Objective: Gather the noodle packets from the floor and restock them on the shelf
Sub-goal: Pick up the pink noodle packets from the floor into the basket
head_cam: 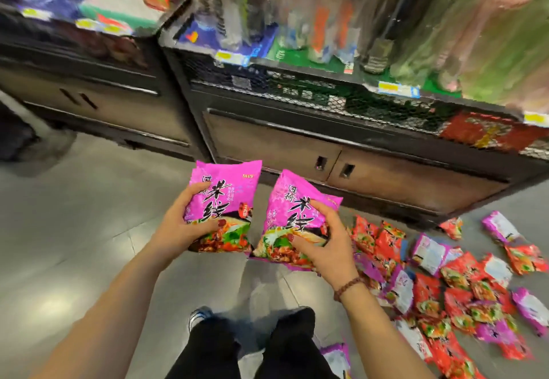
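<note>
One pink noodle packet [228, 188] is held in the left grip [181, 227], with fingers curled round its lower left edge. A second pink packet [294, 200] is clasped at its lower right by the right grip [329, 248]. Both are held above the floor [74, 230], below the shelf [326, 93]. A heap of red and pink packets [451, 295] lies at the right.

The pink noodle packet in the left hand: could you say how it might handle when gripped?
Probably light: the left hand holds the pink noodle packet up by one side alone. Its glossy film looks slippery and crinkly. It stands unsupported, suggesting stiffness.
</note>
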